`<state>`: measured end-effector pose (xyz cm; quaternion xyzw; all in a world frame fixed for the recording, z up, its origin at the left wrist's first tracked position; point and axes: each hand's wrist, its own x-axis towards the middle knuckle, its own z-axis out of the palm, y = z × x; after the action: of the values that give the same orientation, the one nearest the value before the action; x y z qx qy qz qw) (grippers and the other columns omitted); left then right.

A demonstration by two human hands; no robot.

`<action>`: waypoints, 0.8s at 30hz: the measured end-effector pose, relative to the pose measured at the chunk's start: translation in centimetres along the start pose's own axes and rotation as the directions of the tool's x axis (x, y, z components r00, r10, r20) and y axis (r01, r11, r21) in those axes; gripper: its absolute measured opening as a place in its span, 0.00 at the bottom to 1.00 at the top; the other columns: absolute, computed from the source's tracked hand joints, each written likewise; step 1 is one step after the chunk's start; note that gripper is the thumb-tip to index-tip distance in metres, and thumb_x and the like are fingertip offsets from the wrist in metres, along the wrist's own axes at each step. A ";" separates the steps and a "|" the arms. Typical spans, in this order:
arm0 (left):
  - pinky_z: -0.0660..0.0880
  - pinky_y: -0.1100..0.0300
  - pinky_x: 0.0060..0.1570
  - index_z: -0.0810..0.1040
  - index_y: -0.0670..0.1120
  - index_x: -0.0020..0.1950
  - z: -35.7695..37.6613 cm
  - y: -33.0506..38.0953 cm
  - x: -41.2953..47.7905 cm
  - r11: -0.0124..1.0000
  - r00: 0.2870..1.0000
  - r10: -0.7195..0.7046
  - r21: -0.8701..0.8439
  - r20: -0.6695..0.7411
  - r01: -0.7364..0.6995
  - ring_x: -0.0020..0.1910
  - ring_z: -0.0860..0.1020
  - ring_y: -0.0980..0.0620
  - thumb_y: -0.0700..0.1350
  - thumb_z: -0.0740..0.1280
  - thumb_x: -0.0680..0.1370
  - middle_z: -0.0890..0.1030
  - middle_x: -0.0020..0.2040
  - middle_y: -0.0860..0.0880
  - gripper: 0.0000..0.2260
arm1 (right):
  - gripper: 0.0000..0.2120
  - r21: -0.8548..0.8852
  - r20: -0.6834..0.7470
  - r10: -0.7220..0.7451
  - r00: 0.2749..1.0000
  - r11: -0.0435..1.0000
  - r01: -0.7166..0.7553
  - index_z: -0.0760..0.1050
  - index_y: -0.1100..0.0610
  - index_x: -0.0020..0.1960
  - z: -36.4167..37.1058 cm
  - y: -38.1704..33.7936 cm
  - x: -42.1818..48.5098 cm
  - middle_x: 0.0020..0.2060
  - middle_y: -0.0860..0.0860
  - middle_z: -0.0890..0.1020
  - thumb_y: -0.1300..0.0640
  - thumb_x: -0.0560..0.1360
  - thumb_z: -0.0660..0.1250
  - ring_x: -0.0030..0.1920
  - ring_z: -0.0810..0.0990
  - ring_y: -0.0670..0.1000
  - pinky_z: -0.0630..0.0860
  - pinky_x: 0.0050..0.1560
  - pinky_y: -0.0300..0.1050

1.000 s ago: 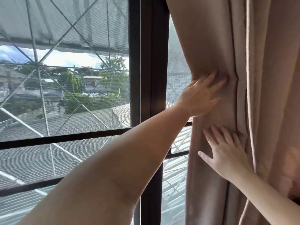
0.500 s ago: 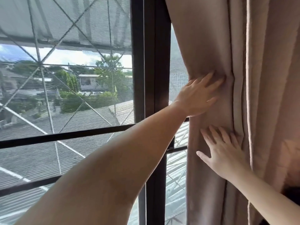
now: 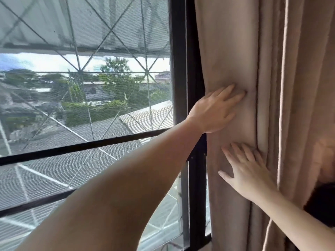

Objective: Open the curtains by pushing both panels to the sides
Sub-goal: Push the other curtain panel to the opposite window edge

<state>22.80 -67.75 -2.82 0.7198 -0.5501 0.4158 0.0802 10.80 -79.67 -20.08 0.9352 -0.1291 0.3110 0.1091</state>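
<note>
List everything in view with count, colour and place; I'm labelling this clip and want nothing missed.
curtain panel: one, beige-pink, right side, bunched in vertical folds
window frame: one, black, upright post at centre with crossbars running left
window screen: one, grey mesh, across the left half of the view
grille bars: several, pale metal, crossing diagonally outside the glass
trees: a few, green, outside in the distance
rooftops: several, grey, outside below the trees
left hand: one, flat on the curtain, upper, arm reaching across from the lower left
right hand: one, flat on the curtain, directly below the left hand
</note>
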 end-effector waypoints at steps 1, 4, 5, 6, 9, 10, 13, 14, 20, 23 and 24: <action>0.64 0.49 0.77 0.62 0.56 0.84 -0.5 -0.1 -0.9 1.000 1.000 -0.001 -0.005 0.002 0.001 0.81 0.64 0.45 0.54 0.60 0.84 0.62 0.84 0.47 0.27 | 0.39 0.005 0.007 0.002 1.000 1.000 -0.002 0.67 0.52 0.78 -0.1 -0.8 -0.4 0.75 0.57 0.71 0.31 0.74 0.56 0.75 0.66 0.63 0.64 0.74 0.68; 0.61 0.50 0.79 0.62 0.56 0.84 -1.8 -0.4 -3.1 1.000 1.000 -0.003 0.011 0.005 0.003 0.82 0.63 0.46 0.55 0.60 0.84 0.62 0.84 0.47 0.27 | 0.38 0.013 0.031 0.020 0.999 1.000 -0.020 0.63 0.49 0.81 -0.6 -3.3 -1.9 0.79 0.57 0.68 0.31 0.76 0.60 0.79 0.62 0.63 0.61 0.76 0.68; 0.60 0.50 0.80 0.62 0.56 0.84 -2.1 -0.6 -3.8 1.000 1.000 0.001 0.022 0.009 -0.001 0.82 0.63 0.46 0.56 0.60 0.84 0.62 0.84 0.47 0.27 | 0.39 0.009 0.040 0.028 0.999 1.000 -0.029 0.62 0.48 0.81 -0.9 -4.1 -2.3 0.79 0.57 0.68 0.31 0.76 0.61 0.79 0.61 0.62 0.61 0.76 0.68; 0.60 0.50 0.80 0.63 0.55 0.84 -2.3 -0.7 -4.4 0.999 1.000 0.005 0.032 0.018 -0.005 0.82 0.63 0.45 0.57 0.60 0.84 0.62 0.84 0.46 0.27 | 0.39 0.010 0.054 0.035 0.998 0.999 -0.036 0.61 0.48 0.82 -1.1 -4.8 -2.7 0.79 0.57 0.67 0.31 0.76 0.62 0.79 0.60 0.62 0.61 0.76 0.68; 0.58 0.51 0.81 0.61 0.56 0.84 -3.4 -0.9 -6.3 0.998 1.000 0.016 0.053 0.020 -0.017 0.82 0.63 0.45 0.59 0.59 0.84 0.62 0.84 0.46 0.28 | 0.39 0.024 0.073 0.031 0.997 0.999 -0.033 0.62 0.49 0.82 -1.8 -6.8 -4.0 0.78 0.58 0.69 0.32 0.76 0.62 0.79 0.62 0.64 0.62 0.75 0.70; 0.57 0.51 0.81 0.60 0.57 0.85 -3.8 -0.8 -7.0 0.998 1.000 0.014 0.053 0.018 -0.014 0.82 0.62 0.45 0.59 0.59 0.84 0.62 0.85 0.46 0.28 | 0.38 0.031 0.073 0.028 0.997 0.999 -0.030 0.63 0.49 0.81 -2.1 -7.5 -4.4 0.78 0.59 0.70 0.32 0.76 0.61 0.78 0.63 0.64 0.63 0.75 0.71; 0.57 0.52 0.80 0.58 0.58 0.85 -5.2 -0.5 -9.1 0.999 1.000 -0.015 0.043 0.023 0.014 0.82 0.62 0.46 0.59 0.60 0.84 0.62 0.84 0.48 0.29 | 0.38 0.091 0.065 -0.006 0.998 0.996 0.000 0.60 0.49 0.83 -2.9 -9.1 -5.4 0.81 0.58 0.66 0.33 0.78 0.59 0.80 0.60 0.65 0.60 0.76 0.69; 0.58 0.52 0.80 0.58 0.59 0.85 -5.8 -0.4 -9.7 0.999 0.999 -0.029 0.040 0.033 0.027 0.82 0.62 0.45 0.59 0.60 0.84 0.62 0.84 0.48 0.29 | 0.38 0.106 0.085 -0.017 0.996 0.994 0.007 0.56 0.47 0.84 -3.3 -9.5 -5.6 0.83 0.57 0.61 0.34 0.79 0.59 0.82 0.56 0.64 0.57 0.78 0.67; 0.59 0.50 0.79 0.59 0.59 0.85 -8.6 -0.4 -12.7 0.990 0.989 -0.130 0.065 0.064 0.126 0.84 0.58 0.47 0.60 0.59 0.85 0.60 0.85 0.48 0.27 | 0.40 0.083 0.077 -0.108 0.991 0.991 0.102 0.57 0.48 0.83 -4.5 -10.4 -6.0 0.81 0.58 0.65 0.32 0.77 0.61 0.80 0.60 0.64 0.61 0.77 0.70; 0.62 0.47 0.79 0.59 0.59 0.85 -9.6 -0.6 -14.1 0.984 0.983 -0.146 0.122 0.113 0.132 0.84 0.59 0.46 0.62 0.57 0.85 0.59 0.85 0.47 0.28 | 0.40 0.114 0.070 -0.142 0.987 0.985 0.133 0.55 0.48 0.84 -5.3 -11.2 -6.2 0.82 0.57 0.63 0.33 0.77 0.62 0.81 0.58 0.63 0.60 0.78 0.69; 0.62 0.46 0.79 0.59 0.58 0.85 -10.2 -0.6 -14.7 0.980 0.981 -0.156 0.140 0.118 0.139 0.84 0.60 0.45 0.62 0.57 0.85 0.59 0.85 0.47 0.28 | 0.41 0.118 0.053 -0.158 0.986 0.981 0.151 0.54 0.47 0.84 -5.7 -11.6 -6.4 0.83 0.56 0.61 0.33 0.78 0.62 0.81 0.57 0.63 0.59 0.78 0.68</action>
<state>17.39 -51.01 -6.22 0.7876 -0.4706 0.3967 0.0276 6.30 -65.98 -21.00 0.9563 -0.0414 0.2794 0.0756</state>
